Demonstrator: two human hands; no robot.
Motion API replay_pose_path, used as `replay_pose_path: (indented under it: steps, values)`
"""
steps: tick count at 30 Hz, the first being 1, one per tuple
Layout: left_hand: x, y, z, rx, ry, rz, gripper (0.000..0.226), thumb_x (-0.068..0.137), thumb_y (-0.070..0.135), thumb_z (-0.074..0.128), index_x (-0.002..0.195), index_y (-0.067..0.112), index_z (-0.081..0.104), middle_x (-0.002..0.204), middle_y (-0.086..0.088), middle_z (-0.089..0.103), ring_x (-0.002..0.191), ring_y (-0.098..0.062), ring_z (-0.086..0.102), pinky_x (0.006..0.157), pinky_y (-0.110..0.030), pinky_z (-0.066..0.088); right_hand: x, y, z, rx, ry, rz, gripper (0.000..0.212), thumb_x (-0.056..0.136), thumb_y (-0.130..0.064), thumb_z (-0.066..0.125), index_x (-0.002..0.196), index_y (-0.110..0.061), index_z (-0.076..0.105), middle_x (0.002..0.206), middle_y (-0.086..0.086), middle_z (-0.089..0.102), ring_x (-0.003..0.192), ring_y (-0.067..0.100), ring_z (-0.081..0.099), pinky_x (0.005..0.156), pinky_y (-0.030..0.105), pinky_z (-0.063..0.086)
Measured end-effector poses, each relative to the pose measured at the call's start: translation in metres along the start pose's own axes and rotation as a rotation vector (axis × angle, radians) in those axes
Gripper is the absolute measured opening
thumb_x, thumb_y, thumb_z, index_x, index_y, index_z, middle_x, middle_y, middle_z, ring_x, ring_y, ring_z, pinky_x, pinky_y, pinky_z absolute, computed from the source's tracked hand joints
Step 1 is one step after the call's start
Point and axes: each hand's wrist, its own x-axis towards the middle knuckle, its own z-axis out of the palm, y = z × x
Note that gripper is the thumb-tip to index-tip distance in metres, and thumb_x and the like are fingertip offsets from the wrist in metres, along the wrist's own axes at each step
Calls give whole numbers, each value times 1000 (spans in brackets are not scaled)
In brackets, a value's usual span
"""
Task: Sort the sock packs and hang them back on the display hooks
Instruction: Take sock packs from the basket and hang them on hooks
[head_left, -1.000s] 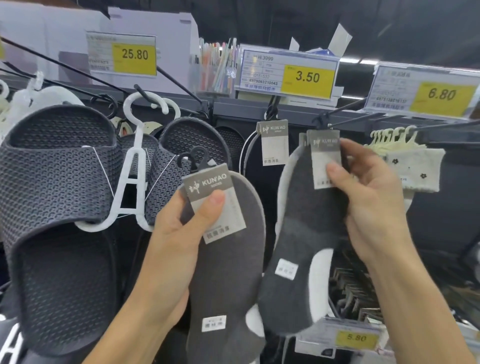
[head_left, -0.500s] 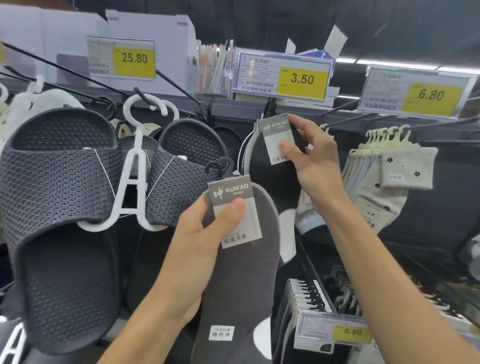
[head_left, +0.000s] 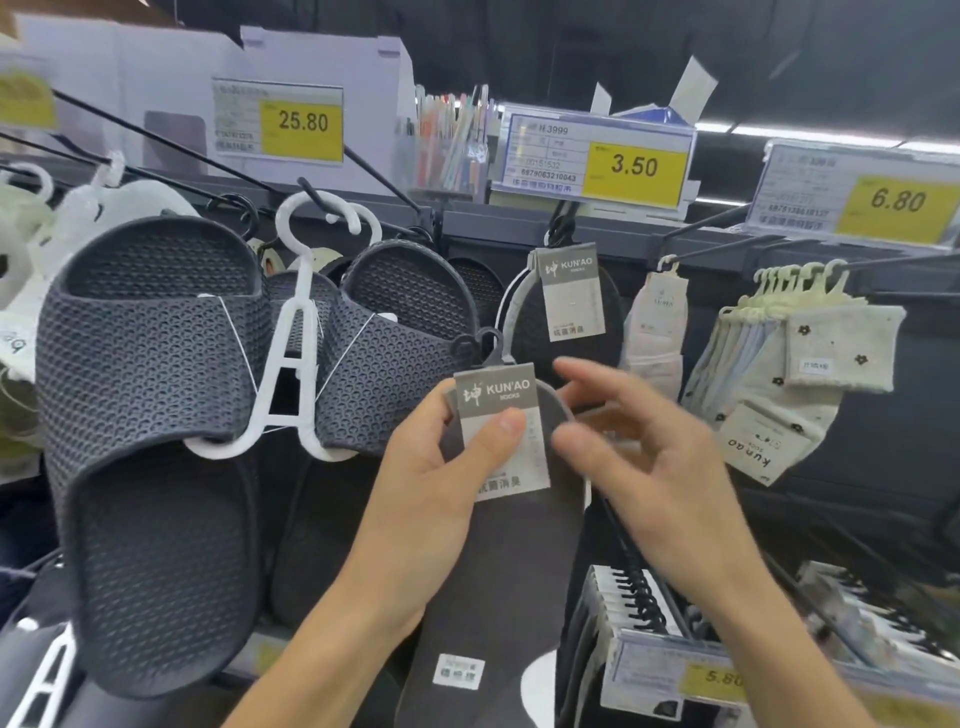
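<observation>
My left hand (head_left: 441, 478) grips a dark grey sock pack (head_left: 498, 582) by its grey KUN'AO card, thumb pressed on the card's front. The pack's small black hanger hook sticks up above the card. My right hand (head_left: 649, 462) is blurred, fingers spread and loosely bent, just right of that card and holding nothing. A second dark sock pack (head_left: 571, 322) with the same card hangs from the display hook (head_left: 563, 223) under the 3.50 price tag.
Dark mesh slippers (head_left: 150, 395) on a white hanger (head_left: 296, 332) hang at the left. Pale flowered sock packs (head_left: 800, 358) hang on hooks at the right under a 6.80 tag. More packs sit on a lower hook row (head_left: 639, 597) with a 5.80 tag.
My right hand let go of the second dark pack, which now hangs on the 3.50 hook, and came down beside the pack held in my left hand.
</observation>
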Motion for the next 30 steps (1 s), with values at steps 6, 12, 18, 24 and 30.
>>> replay_pose_path:
  steps: [6, 12, 18, 24, 30]
  values:
    - [6, -8, 2, 9, -59, 8, 16, 89, 22, 63, 105, 23, 64, 96, 0, 74, 88, -11, 72, 71, -19, 55, -12, -2, 5, -31, -76, 53, 59, 85, -35, 69, 138, -50, 49, 122, -22, 65, 97, 15, 68, 82, 39, 60]
    - [12, -12, 4, 75, -128, 28, 19, 88, 18, 60, 106, 24, 61, 91, 5, 73, 85, -6, 70, 70, -16, 54, -14, 0, 1, 5, -71, 55, 52, 81, -38, 71, 127, -57, 55, 107, -22, 68, 86, 15, 69, 76, 42, 61]
    - [7, -28, 2, 372, -180, 83, 30, 90, 32, 59, 120, 38, 55, 110, 13, 71, 101, -6, 68, 78, -17, 53, 10, 5, -22, 143, 98, 39, 35, 86, -21, 69, 116, -39, 67, 98, 1, 71, 84, 7, 70, 68, 24, 58]
    - [-10, -59, -4, 1105, -144, 189, 33, 88, 61, 39, 118, 49, 43, 96, 23, 65, 85, 1, 61, 73, -31, 54, 60, 12, -39, 77, 376, 4, 29, 92, -11, 64, 115, -29, 63, 99, -11, 68, 93, -1, 64, 72, 14, 52]
    - [-16, -83, -6, 1241, -139, 185, 28, 87, 64, 30, 78, 38, 32, 69, 16, 49, 66, -4, 50, 56, -25, 39, 85, 23, -26, -26, 414, 4, 29, 93, -16, 62, 120, -28, 62, 107, -8, 69, 102, 9, 65, 91, 43, 55]
